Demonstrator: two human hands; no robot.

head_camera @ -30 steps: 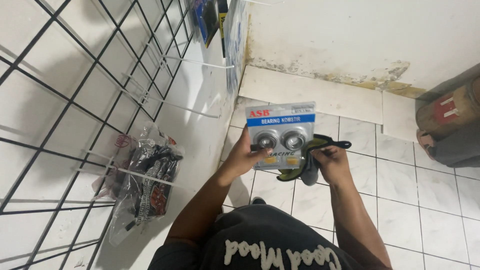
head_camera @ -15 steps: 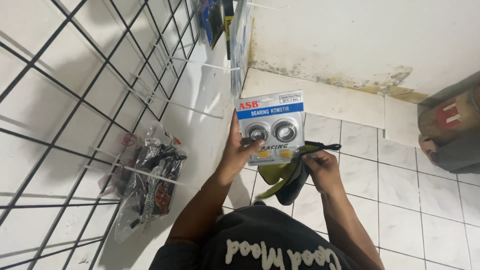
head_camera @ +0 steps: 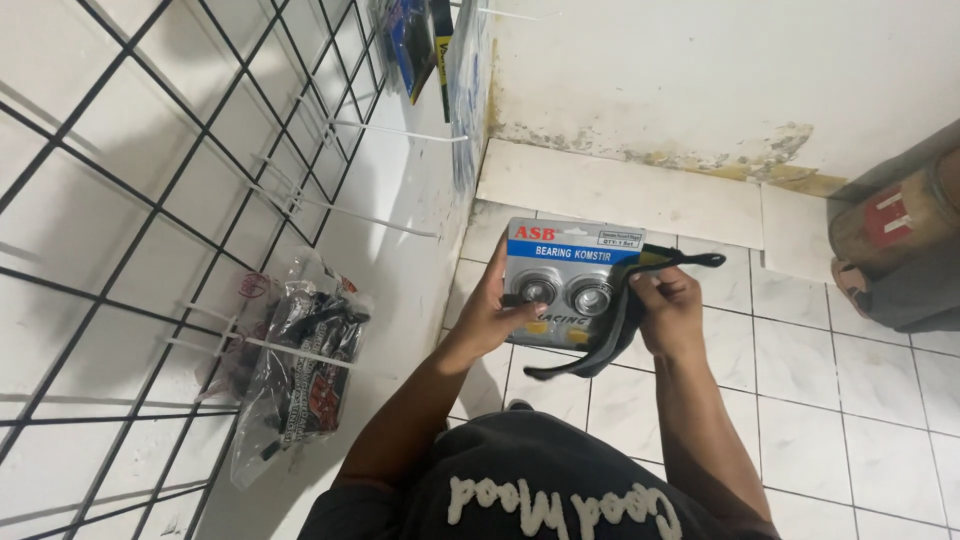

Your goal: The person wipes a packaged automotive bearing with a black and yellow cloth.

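My left hand (head_camera: 493, 312) grips the left edge of a grey blister card (head_camera: 562, 268) with a blue strip on top and two round metal bearings sealed in its middle. The card is held face up above the tiled floor, close to the wall grid. My right hand (head_camera: 668, 308) pinches a dark cloth with a yellow-green trim (head_camera: 610, 335) that drapes over the card's right side and hangs below it. A strap end of the cloth (head_camera: 690, 259) sticks out to the right.
A black wire grid (head_camera: 150, 200) with white hooks (head_camera: 390, 130) covers the white wall on the left. Clear bags of dark parts (head_camera: 305, 360) hang from one hook. More packets (head_camera: 415, 45) hang at the top. A brown cylinder (head_camera: 895, 235) lies at the right on the white floor tiles (head_camera: 830, 400).
The card and both hands shifted slightly between frames, rising a little and then settling lower again. Both hands kept their hold on the card and the cloth.
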